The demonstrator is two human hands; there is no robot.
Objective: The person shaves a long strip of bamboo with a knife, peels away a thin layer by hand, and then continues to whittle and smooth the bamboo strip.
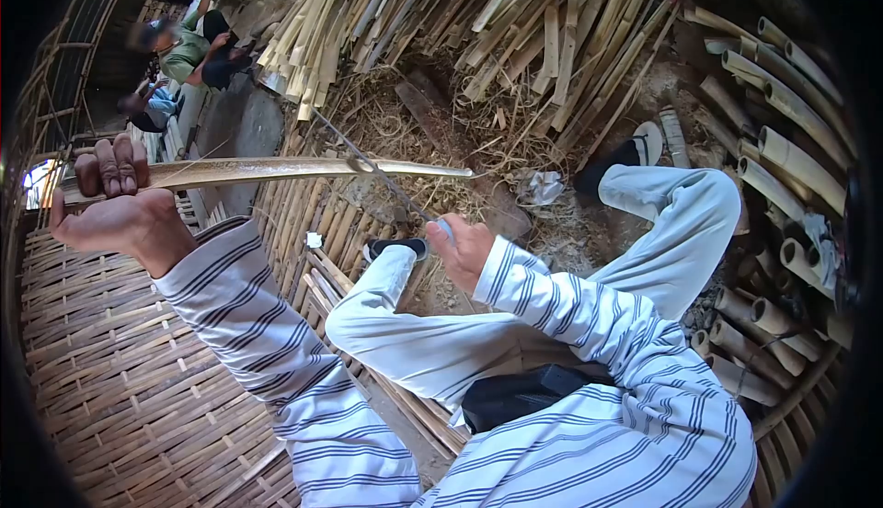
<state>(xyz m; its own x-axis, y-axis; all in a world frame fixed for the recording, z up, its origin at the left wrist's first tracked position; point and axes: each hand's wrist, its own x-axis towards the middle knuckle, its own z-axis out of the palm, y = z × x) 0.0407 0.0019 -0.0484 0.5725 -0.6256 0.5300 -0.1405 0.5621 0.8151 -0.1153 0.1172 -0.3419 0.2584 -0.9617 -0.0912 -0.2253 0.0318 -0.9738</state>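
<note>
A long, pale bamboo strip stretches nearly level across the left and middle of the head view. Its left end lies in my left hand, whose fingers curl over it. My right hand is closed around the bluish handle of a knife. The long thin blade points up and to the left and crosses the strip to the right of its middle. The strip's far end tapers past the blade, above the shavings on the ground.
A big heap of split bamboo strips lies ahead, with shavings around it. Cut bamboo poles are stacked at the right. Woven bamboo matting covers the lower left. A person in a green shirt sits at the upper left.
</note>
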